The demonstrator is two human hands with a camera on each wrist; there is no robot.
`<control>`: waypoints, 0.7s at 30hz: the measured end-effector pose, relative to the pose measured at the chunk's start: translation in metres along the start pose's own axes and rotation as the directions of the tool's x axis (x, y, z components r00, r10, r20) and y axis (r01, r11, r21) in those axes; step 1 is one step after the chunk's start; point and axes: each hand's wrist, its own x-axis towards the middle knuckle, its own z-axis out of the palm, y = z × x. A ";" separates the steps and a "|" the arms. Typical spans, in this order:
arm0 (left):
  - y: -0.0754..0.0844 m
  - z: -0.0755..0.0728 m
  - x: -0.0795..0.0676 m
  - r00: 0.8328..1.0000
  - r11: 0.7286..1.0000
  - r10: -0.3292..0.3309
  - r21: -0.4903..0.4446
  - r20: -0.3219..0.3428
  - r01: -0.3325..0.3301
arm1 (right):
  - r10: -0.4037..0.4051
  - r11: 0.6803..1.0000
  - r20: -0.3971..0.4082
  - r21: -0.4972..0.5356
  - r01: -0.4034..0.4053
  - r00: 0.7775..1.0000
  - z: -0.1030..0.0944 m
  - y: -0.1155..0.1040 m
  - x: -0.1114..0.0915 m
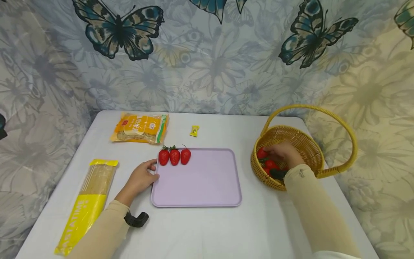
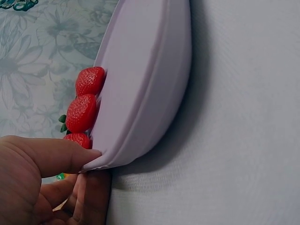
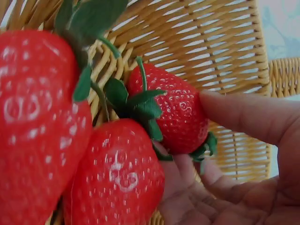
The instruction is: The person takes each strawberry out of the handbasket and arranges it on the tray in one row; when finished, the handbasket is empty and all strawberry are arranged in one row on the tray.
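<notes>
Lettering (image 1: pixel 73 223) that reads "ASTATIME" runs along the yellow packet (image 1: pixel 97 183) at the left, its start cut off; the orange bag (image 1: pixel 139 127) behind carries white characters I cannot fully read, and the print on the right sleeve (image 1: pixel 318 201) is too small. Inside the wicker basket (image 1: pixel 302 138), the right hand (image 1: pixel 285 153) pinches a strawberry (image 3: pixel 173 110) between thumb and fingers, with more strawberries (image 3: pixel 117 176) lying just beside it. Three others, the red berries (image 1: pixel 174 157), sit in a row at the far left corner of the lilac tray (image 1: pixel 197 185). The left hand (image 1: pixel 142 177) clasps this tray's left edge, thumb on the rim, fingers beneath. White cloth (image 1: pixel 207 230) separates tray from basket, whose handle (image 1: pixel 350 144) arches over its right side. A small yellow wrapper (image 1: pixel 194 131) lies beyond the tray's far edge.
</notes>
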 end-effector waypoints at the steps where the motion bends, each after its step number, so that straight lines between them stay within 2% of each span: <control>1: 0.001 0.000 0.000 1.000 1.000 -0.001 -0.003 0.001 0.001 | -0.011 1.000 -0.001 -0.009 0.011 1.000 0.001 -0.001 0.001; 5: 0.002 0.000 -0.001 1.000 1.000 0.002 -0.001 0.000 -0.002 | -0.051 0.998 0.007 -0.026 0.051 0.999 0.002 -0.003 0.002; 9: 0.003 0.000 -0.002 1.000 1.000 0.015 0.000 -0.006 -0.015 | -0.073 0.997 0.011 0.003 0.073 0.997 0.003 -0.004 0.001; 16: 0.001 0.001 -0.002 1.000 1.000 0.014 0.004 -0.017 -0.014 | -0.055 0.996 0.028 0.066 0.053 0.998 0.004 -0.007 0.000; 21: 0.001 0.002 -0.004 1.000 1.000 0.015 0.002 -0.016 -0.015 | -0.051 0.993 0.024 0.112 0.048 0.998 -0.002 -0.014 -0.012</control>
